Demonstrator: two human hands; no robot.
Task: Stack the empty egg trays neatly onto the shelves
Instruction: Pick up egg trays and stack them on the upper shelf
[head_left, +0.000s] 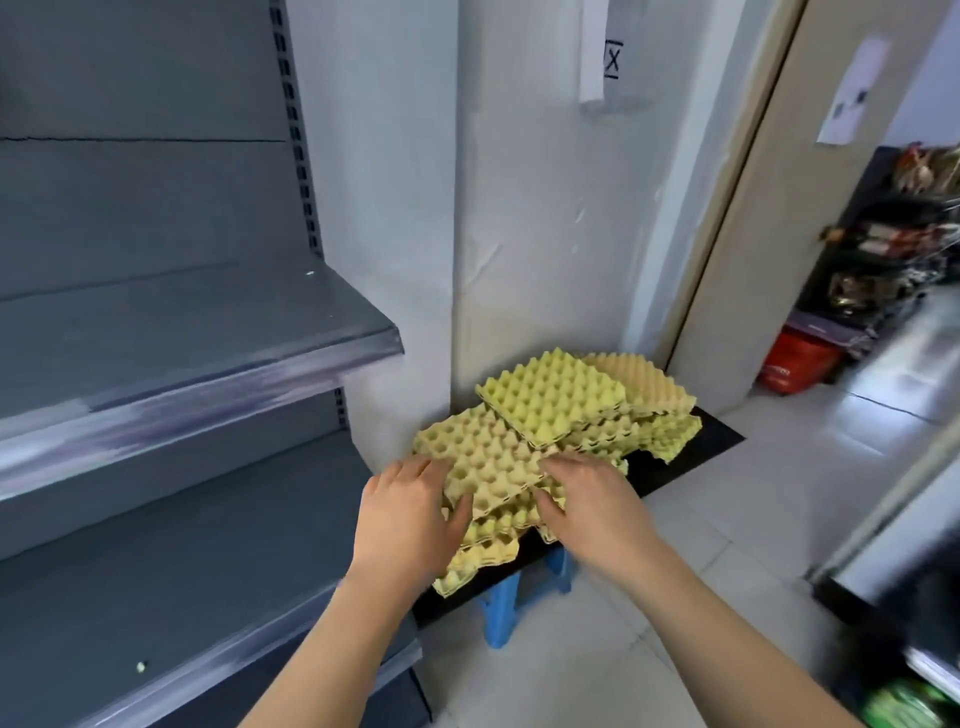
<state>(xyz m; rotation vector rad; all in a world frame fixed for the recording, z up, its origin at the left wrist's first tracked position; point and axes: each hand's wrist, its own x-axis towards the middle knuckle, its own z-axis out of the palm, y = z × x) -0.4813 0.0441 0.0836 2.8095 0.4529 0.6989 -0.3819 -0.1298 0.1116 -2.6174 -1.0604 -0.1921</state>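
Note:
Several yellow-green egg trays lie in untidy piles on a black board (691, 441) set on a blue stool (501, 608). The nearest top tray (485, 457) lies cups-up on the near pile. My left hand (410, 514) grips its left near edge, thumb on top. My right hand (587, 493) holds its right near corner, fingers curled over the rim. A second pile (550, 397) sits behind, with a paler tray (644, 384) at the far right. The grey shelves (208, 332) stand at the left, bare.
A lower grey shelf (182, 587) runs under the upper one. A white wall corner (467, 234) rises behind the trays. A beige door frame (727, 208) is at the right, with a red basket (795, 364) and a stocked dark rack (883, 244) beyond.

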